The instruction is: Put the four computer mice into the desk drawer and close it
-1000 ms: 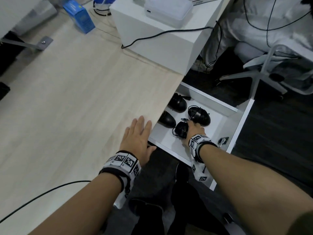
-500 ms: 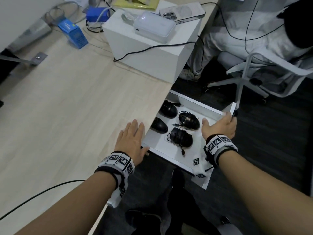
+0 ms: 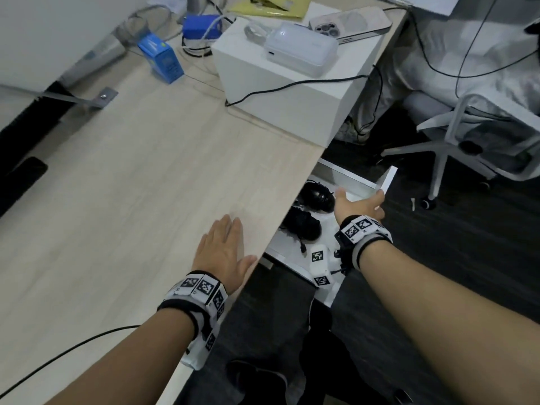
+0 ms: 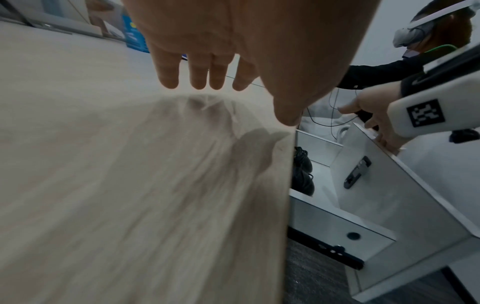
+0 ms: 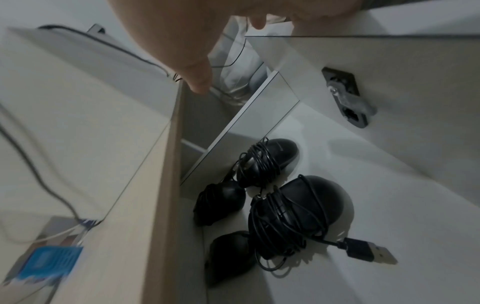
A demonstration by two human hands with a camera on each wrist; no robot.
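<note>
The white desk drawer (image 3: 388, 178) stands part open under the wooden desk (image 3: 131, 200). Several black mice with wound cables lie inside it; the head view shows two, one mouse (image 3: 317, 195) behind another mouse (image 3: 302, 223). The right wrist view shows them clustered (image 5: 306, 209) beside the desk edge, a USB plug (image 5: 371, 252) sticking out. My right hand (image 3: 361, 204) rests on the top edge of the drawer front (image 4: 389, 185), thumb spread inward, holding nothing. My left hand (image 3: 222, 247) lies flat on the desk top near its edge.
A white box (image 3: 292, 112) carrying a power bank (image 3: 304, 54) and a phone (image 3: 350, 23) stands at the desk's far end. A blue carton (image 3: 162, 61) sits further left. An office chair (image 3: 467, 135) stands beyond the drawer. A black cable (image 3: 58, 363) crosses the near desk.
My right hand left the mouse in the drawer and went to the drawer front. The drawer has slid further in under the desk, hiding the inner mice in the head view.
</note>
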